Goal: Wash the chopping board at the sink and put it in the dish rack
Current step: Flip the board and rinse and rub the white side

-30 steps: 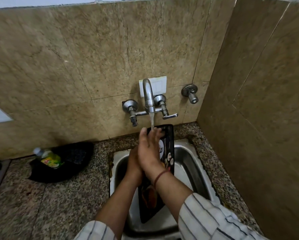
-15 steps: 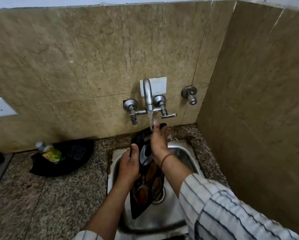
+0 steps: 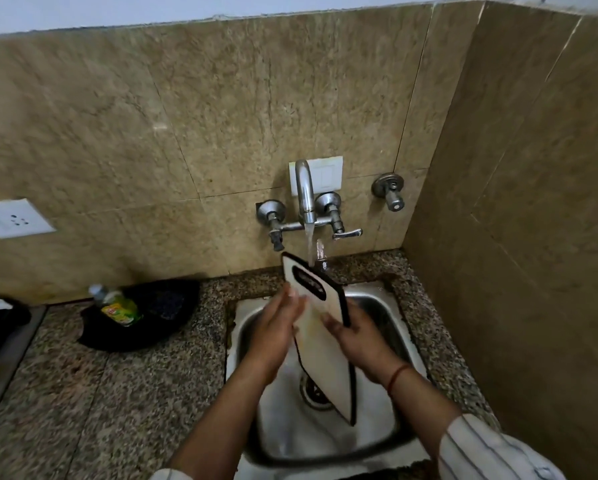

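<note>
The chopping board (image 3: pixel 325 358) stands on edge over the steel sink (image 3: pixel 387 313), its plain cream side facing me, with a black rim and a dark handle slot at the top. Water runs from the tap (image 3: pixel 304 192) onto its top end. My left hand (image 3: pixel 277 330) lies flat against the cream face near the left edge. Gripping the right edge just below the handle slot is my right hand (image 3: pixel 356 337). The board's lower tip hangs above the drain.
A black cloth (image 3: pixel 159 320) with a small green-labelled bottle (image 3: pixel 117 306) on it lies on the granite counter (image 3: pixel 100 410) to the left. A side wall stands close on the right. A wall socket (image 3: pixel 10 218) sits at the left. No dish rack is in view.
The board has been turned over: its dark printed side faced me before, now the cream side does. My right hand moved from the top end to the right edge.
</note>
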